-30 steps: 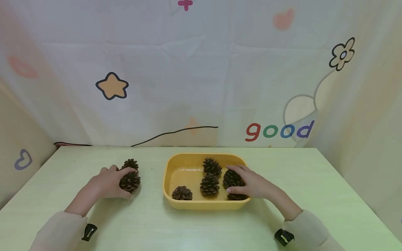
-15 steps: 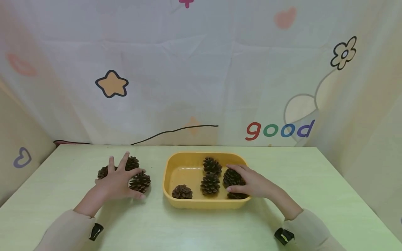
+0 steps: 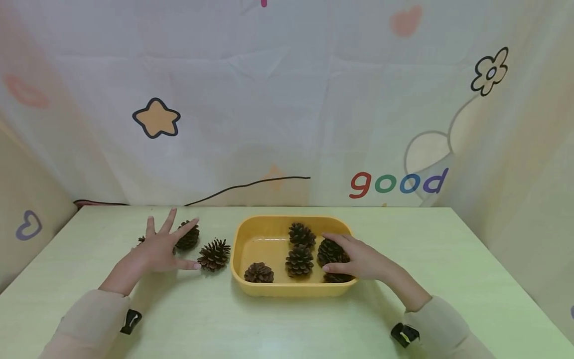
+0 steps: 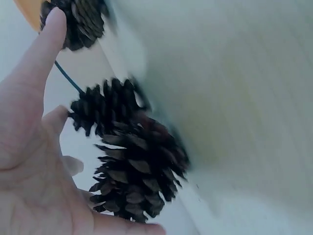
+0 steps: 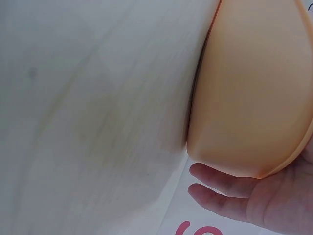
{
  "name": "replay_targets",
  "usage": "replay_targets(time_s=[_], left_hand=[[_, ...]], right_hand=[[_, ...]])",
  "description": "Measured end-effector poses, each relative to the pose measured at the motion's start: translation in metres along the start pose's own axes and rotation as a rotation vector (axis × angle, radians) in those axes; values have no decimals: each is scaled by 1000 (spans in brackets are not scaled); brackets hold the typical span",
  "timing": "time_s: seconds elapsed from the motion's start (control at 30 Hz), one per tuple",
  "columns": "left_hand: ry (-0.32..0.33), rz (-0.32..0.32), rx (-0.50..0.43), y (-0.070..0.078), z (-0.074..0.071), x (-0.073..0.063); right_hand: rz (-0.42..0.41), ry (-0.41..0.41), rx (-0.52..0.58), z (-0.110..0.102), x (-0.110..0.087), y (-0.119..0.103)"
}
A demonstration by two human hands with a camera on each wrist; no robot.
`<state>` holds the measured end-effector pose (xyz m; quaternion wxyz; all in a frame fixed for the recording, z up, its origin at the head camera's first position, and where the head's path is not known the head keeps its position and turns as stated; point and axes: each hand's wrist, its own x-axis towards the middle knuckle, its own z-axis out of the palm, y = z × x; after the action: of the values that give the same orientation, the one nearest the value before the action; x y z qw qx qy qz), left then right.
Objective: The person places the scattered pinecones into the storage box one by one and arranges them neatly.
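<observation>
My left hand is spread wide over the left of the table. Its thumb tip reaches a brown pine cone standing alone beside the yellow basin. Under and behind the fingers sit another pine cone and one mostly hidden. In the left wrist view two pine cones lie below the palm, with nothing gripped. My right hand holds the basin's right wall, thumb and a finger inside near a pine cone. In the right wrist view other fingers lie against its outside.
Inside the basin are several pine cones, such as one at the front left and one in the middle. A printed curtain hangs behind the pale table.
One pine cone on the table has moved right, toward the basin. My left hand went right with it, let go and drew back left with fingers spread. My right hand stays put.
</observation>
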<state>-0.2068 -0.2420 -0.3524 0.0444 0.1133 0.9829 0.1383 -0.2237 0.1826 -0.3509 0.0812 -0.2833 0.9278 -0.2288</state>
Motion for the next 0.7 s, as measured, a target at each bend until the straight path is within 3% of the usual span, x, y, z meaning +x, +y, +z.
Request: replay_targets(time_s=[0.13, 0.27, 0.37, 0.53, 0.7], left_hand=[[18, 25, -6, -11, -4, 0], [-41, -50, -13, -13, -11, 0], [-27, -68, 18, -9, -14, 6], [71, -7, 51, -2, -11, 16], [128, 56, 55, 2, -13, 12]], right_hand=[[1, 1, -5, 0, 0, -1], [5, -2, -1, 0, 0, 0], [8, -2, 7, -1, -1, 1], [-1, -4, 12, 0, 0, 1], [12, -7, 7, 0, 0, 1]])
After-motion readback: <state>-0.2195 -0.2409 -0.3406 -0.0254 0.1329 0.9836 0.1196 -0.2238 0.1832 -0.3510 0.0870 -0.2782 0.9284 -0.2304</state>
